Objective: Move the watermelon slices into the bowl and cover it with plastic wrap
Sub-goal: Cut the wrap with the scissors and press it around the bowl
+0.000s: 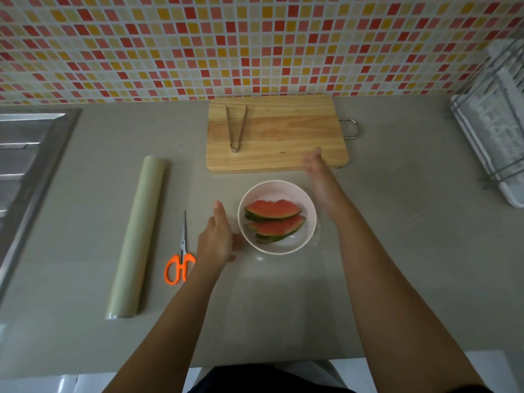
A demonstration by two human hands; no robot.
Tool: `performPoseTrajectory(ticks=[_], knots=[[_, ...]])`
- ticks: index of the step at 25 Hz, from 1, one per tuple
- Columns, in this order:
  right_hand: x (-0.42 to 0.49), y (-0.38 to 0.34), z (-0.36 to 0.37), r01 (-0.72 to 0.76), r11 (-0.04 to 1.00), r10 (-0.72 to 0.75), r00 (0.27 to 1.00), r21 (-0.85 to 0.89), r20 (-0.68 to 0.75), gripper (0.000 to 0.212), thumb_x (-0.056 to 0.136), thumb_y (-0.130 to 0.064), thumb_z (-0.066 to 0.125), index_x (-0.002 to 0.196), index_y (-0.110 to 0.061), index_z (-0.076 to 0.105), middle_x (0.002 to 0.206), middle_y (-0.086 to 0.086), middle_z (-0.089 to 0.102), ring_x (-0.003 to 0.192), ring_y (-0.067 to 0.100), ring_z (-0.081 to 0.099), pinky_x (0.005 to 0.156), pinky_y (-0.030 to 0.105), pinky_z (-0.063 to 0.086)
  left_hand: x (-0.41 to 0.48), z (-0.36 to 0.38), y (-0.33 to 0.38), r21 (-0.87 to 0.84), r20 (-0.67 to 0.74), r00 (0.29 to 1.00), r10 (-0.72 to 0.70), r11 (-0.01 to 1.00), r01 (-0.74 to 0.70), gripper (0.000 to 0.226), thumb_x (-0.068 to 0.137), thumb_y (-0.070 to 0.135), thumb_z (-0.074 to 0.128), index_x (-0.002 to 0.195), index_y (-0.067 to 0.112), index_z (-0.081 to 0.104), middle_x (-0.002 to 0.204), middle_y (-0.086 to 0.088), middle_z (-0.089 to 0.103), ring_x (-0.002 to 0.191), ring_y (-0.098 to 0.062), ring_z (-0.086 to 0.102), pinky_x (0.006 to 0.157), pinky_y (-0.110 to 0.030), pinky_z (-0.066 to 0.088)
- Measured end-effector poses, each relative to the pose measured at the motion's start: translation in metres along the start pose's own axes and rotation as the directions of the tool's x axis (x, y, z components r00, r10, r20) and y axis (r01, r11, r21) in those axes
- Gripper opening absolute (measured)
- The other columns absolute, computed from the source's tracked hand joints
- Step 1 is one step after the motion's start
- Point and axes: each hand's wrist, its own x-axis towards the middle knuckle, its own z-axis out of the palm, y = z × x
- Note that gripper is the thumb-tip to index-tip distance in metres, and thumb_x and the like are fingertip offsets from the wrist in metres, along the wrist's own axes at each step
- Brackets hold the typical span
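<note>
Two watermelon slices [273, 219] lie in a white bowl [306, 199] on the grey counter. A sheet of clear plastic wrap [263, 282] seems to lie over the bowl and the counter around it, shown by faint glints and creases. My left hand [217, 236] has straight fingers and lies flat just left of the bowl. My right hand [314, 165] is blurred, fingers extended, above the counter beyond the bowl at the near edge of the cutting board. Neither hand holds anything that I can see.
A wooden cutting board [283, 134] with metal tongs [236, 127] sits behind the bowl. A roll of plastic wrap [137, 236] and orange-handled scissors [180, 256] lie to the left. A steel sink [25, 165] is far left, a dish rack [493, 131] far right.
</note>
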Motion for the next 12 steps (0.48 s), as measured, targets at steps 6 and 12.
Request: performPoseTrajectory(ticks=[6,12], knots=[[-0.015,0.017,-0.041,-0.323,0.847,0.275,0.946,-0.422,-0.172,0.05,0.095,-0.042,0.029,0.108,-0.005,0.058,0.122,0.018,0.059,0.111,0.032,0.055,0.09,0.035,0.04,0.012,-0.002,0.015,-0.029,0.128,0.979,0.158,0.987,-0.155,0.061,0.097,0.057,0.019,0.123,0.015,0.056,0.106,-0.011,0.068,0.09,-0.02,0.066,0.075,-0.034,0.052],[-0.049,0.037,-0.036,-0.565,0.788,0.586,0.811,-0.246,0.015,0.071,0.077,-0.078,0.022,0.085,-0.02,0.063,0.078,-0.003,0.069,0.077,0.014,0.063,0.065,0.029,0.038,0.02,0.003,0.038,0.262,0.182,0.924,0.336,0.889,-0.375,0.052,0.096,0.058,0.022,0.086,0.026,0.062,0.101,-0.007,0.067,0.096,-0.027,0.063,0.093,-0.048,0.048]])
